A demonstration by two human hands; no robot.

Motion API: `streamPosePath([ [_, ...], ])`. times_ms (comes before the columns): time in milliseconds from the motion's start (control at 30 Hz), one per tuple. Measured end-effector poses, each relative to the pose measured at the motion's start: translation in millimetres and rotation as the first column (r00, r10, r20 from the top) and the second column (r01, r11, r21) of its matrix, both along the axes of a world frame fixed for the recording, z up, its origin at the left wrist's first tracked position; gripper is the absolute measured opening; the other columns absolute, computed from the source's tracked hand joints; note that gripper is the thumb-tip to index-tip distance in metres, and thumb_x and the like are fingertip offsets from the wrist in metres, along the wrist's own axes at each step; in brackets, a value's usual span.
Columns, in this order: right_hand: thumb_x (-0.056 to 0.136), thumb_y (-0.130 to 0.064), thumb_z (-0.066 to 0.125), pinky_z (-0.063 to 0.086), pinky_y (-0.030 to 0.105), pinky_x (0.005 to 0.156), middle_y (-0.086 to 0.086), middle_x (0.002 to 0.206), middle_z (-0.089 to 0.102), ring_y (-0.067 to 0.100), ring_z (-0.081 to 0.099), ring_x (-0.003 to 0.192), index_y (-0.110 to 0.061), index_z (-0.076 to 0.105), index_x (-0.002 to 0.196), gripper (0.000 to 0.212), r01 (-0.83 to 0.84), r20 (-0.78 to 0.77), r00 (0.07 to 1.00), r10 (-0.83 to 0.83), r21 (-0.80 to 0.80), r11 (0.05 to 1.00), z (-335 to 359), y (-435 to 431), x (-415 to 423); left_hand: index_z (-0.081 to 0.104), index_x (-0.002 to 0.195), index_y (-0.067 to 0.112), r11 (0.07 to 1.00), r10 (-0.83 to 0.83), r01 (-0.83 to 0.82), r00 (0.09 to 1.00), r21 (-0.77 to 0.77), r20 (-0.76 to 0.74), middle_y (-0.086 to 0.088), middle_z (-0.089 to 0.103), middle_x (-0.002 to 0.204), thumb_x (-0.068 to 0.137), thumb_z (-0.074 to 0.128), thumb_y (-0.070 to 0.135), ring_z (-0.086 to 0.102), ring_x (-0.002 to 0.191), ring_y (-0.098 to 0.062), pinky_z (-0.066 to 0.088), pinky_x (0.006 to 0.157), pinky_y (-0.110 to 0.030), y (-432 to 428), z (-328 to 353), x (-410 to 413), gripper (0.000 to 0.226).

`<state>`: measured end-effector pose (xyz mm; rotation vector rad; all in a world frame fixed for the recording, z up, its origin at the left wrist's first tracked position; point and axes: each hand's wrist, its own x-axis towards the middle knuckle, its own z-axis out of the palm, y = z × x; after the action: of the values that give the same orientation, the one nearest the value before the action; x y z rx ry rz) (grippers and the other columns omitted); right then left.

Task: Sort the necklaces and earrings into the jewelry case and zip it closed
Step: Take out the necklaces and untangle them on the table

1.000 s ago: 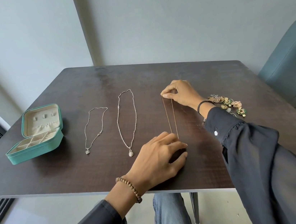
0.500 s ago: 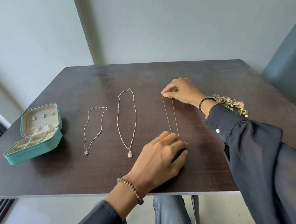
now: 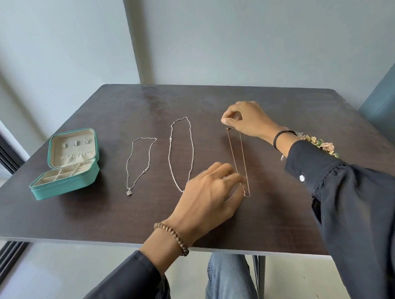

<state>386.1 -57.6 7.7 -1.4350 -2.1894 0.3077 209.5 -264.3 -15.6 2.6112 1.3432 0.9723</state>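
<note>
Case (image 3: 65, 185) lies open; right hand (image 3: 248, 120) pinches gold necklace (image 3: 243, 158); left hand (image 3: 208, 198), grip released, touches it.

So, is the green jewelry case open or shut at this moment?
Open: the jewelry case has its lid standing up, and the beige compartments in its base are showing.

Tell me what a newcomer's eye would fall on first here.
The right hand pinches the far end of a gold necklace laid straight on the dark table; the left hand rests at its near end. A short silver necklace and a long silver necklace lie to their left, then an open teal jewelry case.
</note>
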Motion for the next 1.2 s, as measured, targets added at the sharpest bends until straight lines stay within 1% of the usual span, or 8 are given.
streamPosePath([
  [167, 0.094, -0.027, 0.069, 0.047, 0.026, 0.080, -0.008, 0.089, 0.072, 0.012, 0.062, 0.082, -0.017, 0.078, 0.094, 0.013, -0.080, 0.002, 0.997, 0.080, -0.032, 0.996, 9.4, -0.2, -37.5, 0.074, 0.099, 0.026, 0.989, 0.145, -0.145, 0.989, -0.001, -0.007, 0.008, 0.066, 0.095, 0.095, 0.046, 0.038, 0.060, 0.092, -0.015, 0.045, 0.067, -0.026, 5.1, 0.1, -36.4, 0.031],
  [333, 0.091, -0.029, 0.069, 0.055, 0.034, 0.087, -0.006, 0.092, 0.074, 0.013, 0.065, 0.085, -0.020, 0.077, 0.094, 0.012, -0.113, 0.056, 0.992, 0.117, -0.060, 0.992, 4.0, 13.0, -71.6, 0.074, 0.091, 0.027, 0.966, 0.255, -0.255, 0.967, -0.030, -0.005, 0.008, 0.063, 0.086, 0.094, 0.057, 0.032, 0.058, 0.086, -0.016, 0.035, 0.064, -0.021, 12.5, -10.1, -62.6, 0.018],
  [567, 0.100, -0.025, 0.060, 0.046, 0.035, 0.097, 0.006, 0.113, 0.060, 0.022, 0.057, 0.104, -0.020, 0.067, 0.131, 0.032, -0.154, 0.263, 0.948, 0.181, -0.118, 0.981, 3.3, 39.5, -109.1, 0.072, 0.092, 0.029, 0.969, 0.234, -0.234, 0.972, -0.080, -0.009, 0.009, 0.065, 0.090, 0.095, 0.051, 0.039, 0.058, 0.089, -0.012, 0.037, 0.068, -0.022, 17.1, -18.3, -79.2, 0.024],
  [667, 0.096, -0.027, 0.065, 0.050, 0.037, 0.091, -0.002, 0.104, 0.062, 0.023, 0.062, 0.108, -0.022, 0.075, 0.120, 0.026, -0.107, 0.339, 0.929, 0.148, -0.137, 0.985, 6.7, 46.6, -119.5, 0.073, 0.092, 0.028, 0.973, 0.217, -0.217, 0.976, -0.083, -0.005, 0.009, 0.065, 0.092, 0.095, 0.049, 0.039, 0.059, 0.088, -0.014, 0.046, 0.071, -0.028, 16.5, -20.3, -82.1, 0.026],
  [833, 0.085, -0.022, 0.074, 0.041, 0.027, 0.063, -0.007, 0.085, 0.075, 0.019, 0.070, 0.088, -0.026, 0.080, 0.084, 0.007, -0.065, 0.398, 0.910, 0.113, -0.132, 0.989, 22.4, 46.4, -134.1, 0.074, 0.093, 0.029, 0.976, 0.205, -0.203, 0.979, -0.083, 0.015, 0.010, 0.067, 0.094, 0.095, 0.051, 0.038, 0.058, 0.088, -0.013, 0.047, 0.071, -0.029, 18.7, -23.1, -86.0, 0.024],
  [933, 0.085, -0.017, 0.063, 0.042, 0.030, 0.068, -0.004, 0.079, 0.070, 0.026, 0.066, 0.086, -0.022, 0.070, 0.072, 0.016, -0.075, 0.520, 0.844, 0.132, -0.129, 0.989, 25.9, 45.9, -141.8, 0.074, 0.092, 0.030, 0.976, 0.206, -0.203, 0.978, -0.076, 0.023, 0.011, 0.067, 0.094, 0.095, 0.051, 0.039, 0.058, 0.088, -0.012, 0.046, 0.070, -0.028, 20.8, -24.5, -86.8, 0.024],
  [1100, 0.087, -0.020, 0.054, 0.027, 0.029, 0.050, 0.002, 0.057, 0.037, 0.030, 0.042, 0.066, -0.017, 0.036, 0.053, 0.039, -0.131, 0.650, 0.731, 0.207, -0.165, 0.978, 28.2, 33.9, -151.5, 0.074, 0.093, 0.030, 0.977, 0.203, -0.201, 0.979, -0.070, 0.015, 0.011, 0.067, 0.094, 0.094, 0.049, 0.040, 0.060, 0.088, -0.013, 0.046, 0.071, -0.028, 20.6, -24.7, -86.5, 0.027],
  [1200, 0.089, -0.025, 0.056, 0.029, 0.035, 0.052, 0.005, 0.059, 0.041, 0.032, 0.042, 0.066, -0.014, 0.037, 0.056, 0.040, -0.159, 0.523, 0.819, 0.236, -0.188, 0.969, 22.2, 33.6, -147.6, 0.074, 0.097, 0.030, 0.976, 0.191, -0.191, 0.981, -0.109, -0.007, 0.011, 0.067, 0.099, 0.096, 0.051, 0.038, 0.059, 0.093, -0.012, 0.040, 0.071, -0.024, 19.7, -20.7, -88.8, 0.024],
])
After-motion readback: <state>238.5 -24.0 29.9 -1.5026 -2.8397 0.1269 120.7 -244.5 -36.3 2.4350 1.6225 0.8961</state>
